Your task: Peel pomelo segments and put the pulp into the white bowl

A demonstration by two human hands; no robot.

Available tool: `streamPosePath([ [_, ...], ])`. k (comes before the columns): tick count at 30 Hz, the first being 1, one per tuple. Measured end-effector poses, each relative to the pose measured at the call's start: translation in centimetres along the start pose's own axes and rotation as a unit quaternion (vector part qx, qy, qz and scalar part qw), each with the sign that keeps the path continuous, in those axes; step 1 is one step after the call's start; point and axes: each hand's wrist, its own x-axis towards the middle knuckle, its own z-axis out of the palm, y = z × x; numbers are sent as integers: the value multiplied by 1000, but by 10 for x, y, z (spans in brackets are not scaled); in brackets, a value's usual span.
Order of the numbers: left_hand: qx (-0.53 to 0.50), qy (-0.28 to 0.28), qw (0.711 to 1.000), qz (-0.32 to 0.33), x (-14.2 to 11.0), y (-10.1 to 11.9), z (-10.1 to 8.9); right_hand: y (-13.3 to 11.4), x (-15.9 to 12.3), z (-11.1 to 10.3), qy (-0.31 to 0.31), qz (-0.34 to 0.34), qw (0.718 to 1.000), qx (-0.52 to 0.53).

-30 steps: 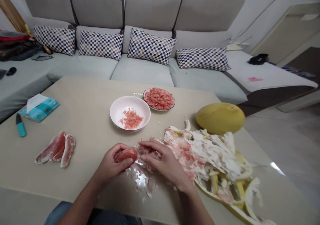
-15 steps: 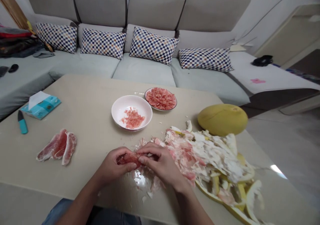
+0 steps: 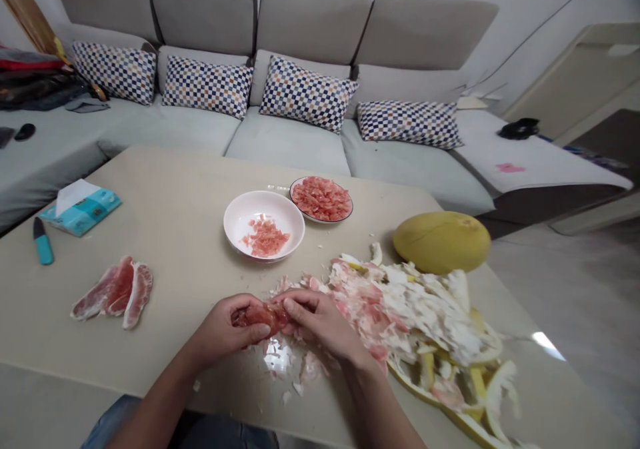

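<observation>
A red pomelo segment is held between my two hands above the near part of the table. My left hand is closed around its left end, thumb along the near side. At its right end my right hand pinches the flesh or its skin between thumb and fingers; which of the two I cannot tell. Just beyond stands a white bowl with some pink pulp pieces in it. Behind that, a dark-rimmed plate is heaped with pink pulp. Further pomelo segments lie together at the left.
A whole yellow-green pomelo rests at the right. A pile of white pith and peel spreads beside my right hand. On the left lie a tissue pack and a turquoise-handled knife. A sofa stands behind the table.
My right thumb has lifted slightly and the right fingers have shifted at the segment's end, showing more red flesh. My left hand keeps its hold. The view has turned slightly.
</observation>
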Motion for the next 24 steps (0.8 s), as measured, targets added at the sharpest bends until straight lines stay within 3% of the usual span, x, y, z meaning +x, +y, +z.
streamPosePath([
  [5,-7,7,1000,-9,2,-3,-1,1,1,3,-1,-17,1000,-15],
  [9,-11,15,1000,-3,3,-6,-2,-3,0,4,29,-7,999,32],
  [18,-42,33,998,29,2,1,-4,0,4,5,25,-9,993,111],
  [24,-145,120,982,23,1,3,-8,-1,8,2,73,-25,986,146],
])
